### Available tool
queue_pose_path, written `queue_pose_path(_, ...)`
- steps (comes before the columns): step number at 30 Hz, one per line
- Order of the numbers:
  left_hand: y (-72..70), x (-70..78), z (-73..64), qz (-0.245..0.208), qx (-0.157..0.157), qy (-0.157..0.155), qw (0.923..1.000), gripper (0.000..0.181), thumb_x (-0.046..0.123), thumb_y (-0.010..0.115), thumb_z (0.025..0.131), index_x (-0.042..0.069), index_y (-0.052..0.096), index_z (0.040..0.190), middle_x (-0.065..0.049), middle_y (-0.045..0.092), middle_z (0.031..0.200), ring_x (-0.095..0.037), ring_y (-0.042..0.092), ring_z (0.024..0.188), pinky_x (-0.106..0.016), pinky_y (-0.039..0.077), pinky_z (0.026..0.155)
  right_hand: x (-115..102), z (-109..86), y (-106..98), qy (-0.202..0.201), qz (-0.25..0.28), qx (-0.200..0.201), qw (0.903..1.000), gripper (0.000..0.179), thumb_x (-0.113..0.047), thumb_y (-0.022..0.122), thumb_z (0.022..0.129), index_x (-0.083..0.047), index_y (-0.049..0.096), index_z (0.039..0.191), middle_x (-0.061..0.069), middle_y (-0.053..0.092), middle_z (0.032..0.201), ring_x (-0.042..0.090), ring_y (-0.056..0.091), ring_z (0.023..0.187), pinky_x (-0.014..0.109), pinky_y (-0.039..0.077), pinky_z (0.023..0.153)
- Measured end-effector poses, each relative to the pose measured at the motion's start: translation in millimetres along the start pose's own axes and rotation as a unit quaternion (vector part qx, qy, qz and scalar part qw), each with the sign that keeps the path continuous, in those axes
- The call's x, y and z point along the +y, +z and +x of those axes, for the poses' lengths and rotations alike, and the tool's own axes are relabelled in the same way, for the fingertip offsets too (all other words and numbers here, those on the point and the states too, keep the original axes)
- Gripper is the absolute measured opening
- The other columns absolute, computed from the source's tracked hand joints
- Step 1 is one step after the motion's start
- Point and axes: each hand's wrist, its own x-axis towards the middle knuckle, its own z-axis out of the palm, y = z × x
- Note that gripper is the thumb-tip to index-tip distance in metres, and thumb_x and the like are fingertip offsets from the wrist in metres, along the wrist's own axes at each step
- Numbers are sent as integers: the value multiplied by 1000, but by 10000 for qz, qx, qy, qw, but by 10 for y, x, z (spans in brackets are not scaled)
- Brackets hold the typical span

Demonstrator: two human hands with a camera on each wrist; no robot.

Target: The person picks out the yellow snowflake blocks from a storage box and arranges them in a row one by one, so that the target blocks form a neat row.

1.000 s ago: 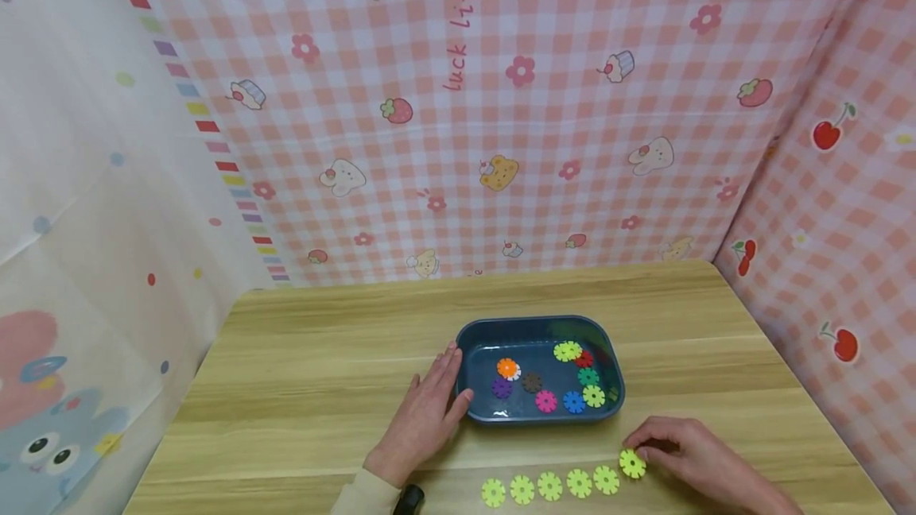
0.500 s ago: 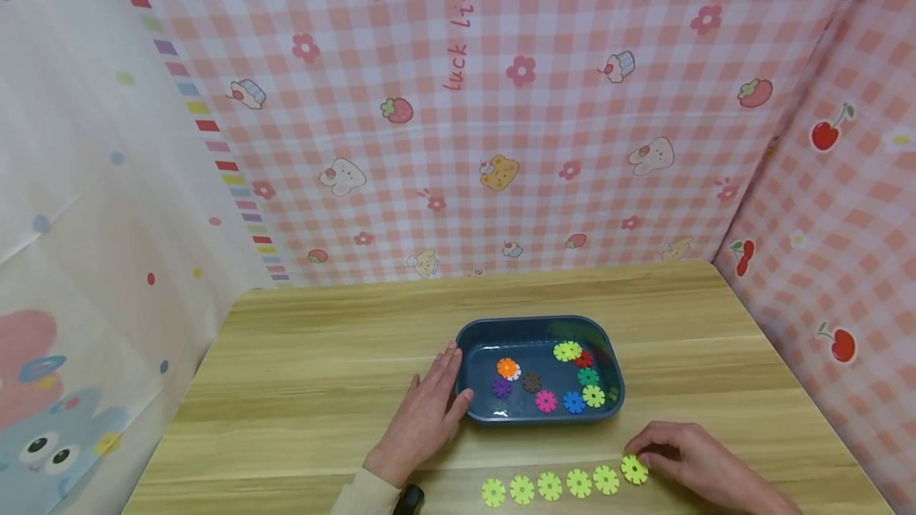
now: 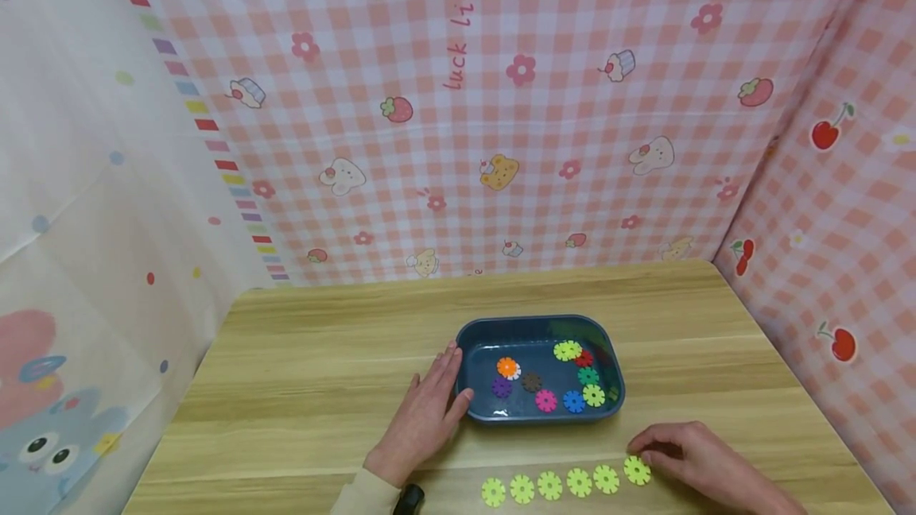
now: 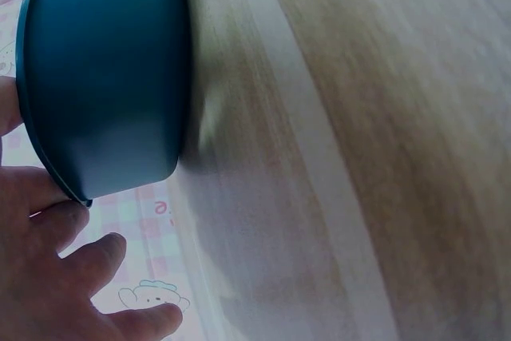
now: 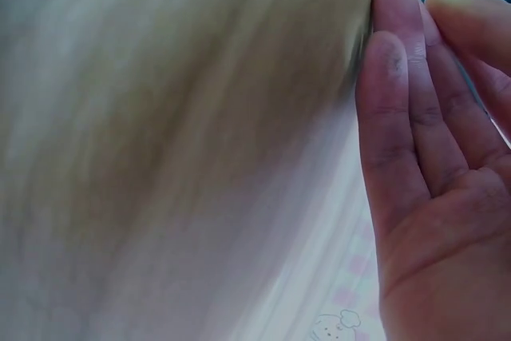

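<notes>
Person's L hand [image 3: 418, 424] is resting w/ fingers extended against the dark blue tray [image 3: 537, 352], btwn 8 & 9 o'c. from its centre, grasping nothing; coloured discs [image 3: 546, 401] are lying loose inside, some overlapping; at the tray's 6 o'c., five yellow discs [image 3: 549, 486] are lying flat in a row on the wood tabletop [image 3: 322, 388]; the end disc [image 3: 638, 470], also yellow & notched, is sitting just beside the row's R-most, btwn its 2 & 3 o'c.; R hand [image 3: 690, 455] is reaching in from the end disc's 3 o'c., fingers bent, thumb apparently touching the edge approx. 1 o'c.; can't tell if it's pinching or merely touching; disc is prob. v. light, stiff plastic, not fragile, prob. sliding easily on wood but awkward to lift from flat; best hold is prob. thumb & index on opp. edges, 3 & 9 o'c., w/ notches giving fingertips some bite; pressing one rim could be skidding it.
</notes>
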Motion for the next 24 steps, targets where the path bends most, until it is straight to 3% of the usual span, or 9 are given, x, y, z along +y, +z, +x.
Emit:
queue_pose_path(12,-19,17,2,-50,-43,-49,10000,64,39,47,110,6,32,163,-9,23,171,-33,29,154,-68,29,117,-41,-57,-44,-30,-430,544,9976,14,-22,67,103,-21,77,111,-11,74,108,1,60,91,20,55,80)
queue_pose_path(16,-16,15,-2,-17,-11,-27,10000,65,41,45,110,6,32,163,-9,23,171,-33,29,154,-67,29,117,-57,-51,-62,-236,-549,893,9942,12,-20,66,103,-20,76,111,-9,73,107,1,62,91,20,56,80)
queue_pose_path(20,-13,13,-11,-7,78,51,10000,65,43,44,110,6,32,163,-9,25,170,-34,30,153,-68,29,116,-104,-10,-52,-639,-862,1565,9818,12,-14,68,101,-17,76,109,-6,74,107,2,65,95,22,58,78)
queue_pose_path(24,-8,16,-12,-12,101,76,9999,65,43,44,110,6,32,163,-10,25,170,-34,30,153,-68,29,116,-193,52,-7,-670,-1221,2326,9625,14,-15,70,100,-18,77,112,-6,75,112,3,67,101,27,59,80)
